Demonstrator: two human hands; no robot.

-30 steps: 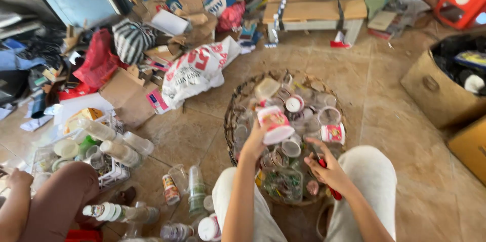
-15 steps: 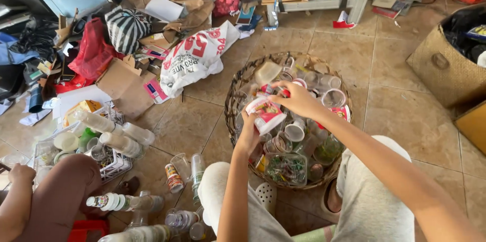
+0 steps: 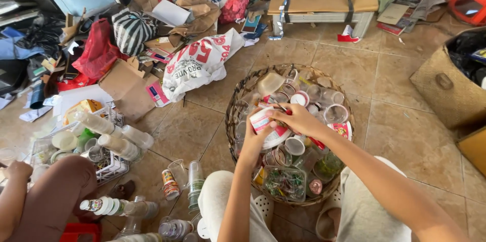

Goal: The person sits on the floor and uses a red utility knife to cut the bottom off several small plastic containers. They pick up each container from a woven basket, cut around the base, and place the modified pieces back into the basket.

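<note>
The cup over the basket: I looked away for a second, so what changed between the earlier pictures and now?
The right hand, which was low over the near side of the basket, came up to the top of the white and red cup. The left hand kept holding that cup over the basket throughout. The basket, the cups inside it and the floor clutter stayed put.

Bare forearms, light grey trousers (image 3: 364, 216)

Cups in basket (image 3: 238, 120); crate (image 3: 114, 163) left, bench (image 3: 324, 16) behind.
</note>
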